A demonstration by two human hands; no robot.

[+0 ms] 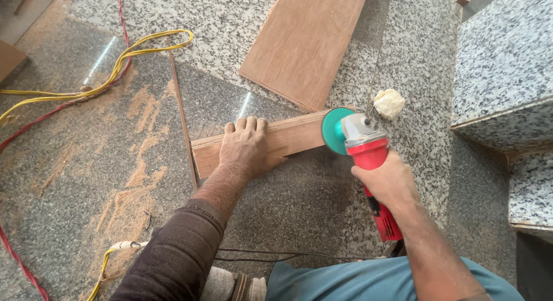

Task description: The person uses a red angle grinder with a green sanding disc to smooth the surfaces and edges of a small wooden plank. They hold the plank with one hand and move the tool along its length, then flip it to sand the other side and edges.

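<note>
- Left hand: flat, fingers spread, pressing narrow brown wooden plank lying mid speckled granite floor.
- Right hand: wrapped round red angle grinder w/ green disc guard, at plank's right end.
- Sawdust left of plank; bigger board toward far edge.

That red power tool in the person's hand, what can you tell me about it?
The grinder has a red plastic body, a grey metal head and a teal guard over its disc. The right hand grips its body, tool pointing away from the person, disc at the right end of the wooden board, which the left hand presses flat on the granite floor.
</note>
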